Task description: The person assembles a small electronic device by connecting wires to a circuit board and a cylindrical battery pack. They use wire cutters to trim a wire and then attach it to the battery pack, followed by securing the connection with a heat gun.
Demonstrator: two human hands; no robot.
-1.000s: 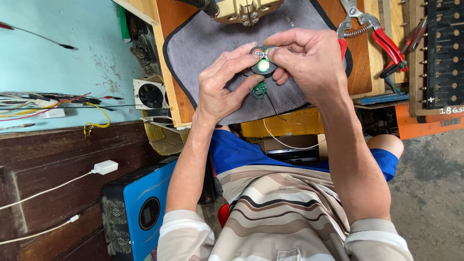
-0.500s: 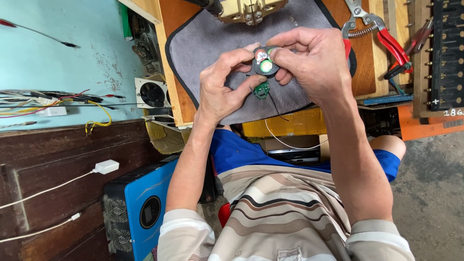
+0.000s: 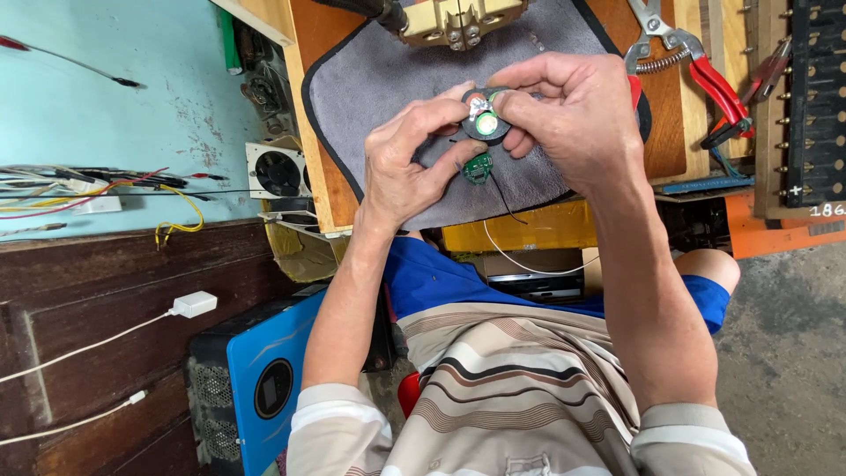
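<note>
— So, starting closest in, what sits below the hands?

— Nearest is the person's striped beige and brown shirt [image 3: 520,397], with blue shorts [image 3: 441,273] just under the wrists. Down and off to the left hand's side stands a blue and black box-shaped unit with a round dial [image 3: 264,379], and a white plug adapter on a white cord [image 3: 194,304] lies on dark wood beyond it.

— And the hands themselves?

— Both are closed in a pinch on one thing. The left hand [image 3: 410,163] and the right hand [image 3: 573,119] meet fingertip to fingertip around a small round black part with a green centre and a silvery tab [image 3: 485,123]. It is held up between them, above a grey felt mat with a black edge [image 3: 370,79]. Just beneath the fingers hangs a small green circuit board [image 3: 477,168], and a thin black wire [image 3: 507,198] trails from it toward the body.

— What lies farther out?

— Past the right hand, red-handled pliers with a coil spring [image 3: 696,66] rest on the wooden bench top [image 3: 665,132]. Beyond the knuckles, at the mat's far edge, is a tan metal block with bolts [image 3: 458,22]. Out from the left hand, a small square white-framed fan [image 3: 278,172] sits below the bench edge, near a bundle of red, yellow and black wires [image 3: 97,185] against a pale blue wall [image 3: 106,88].
</note>
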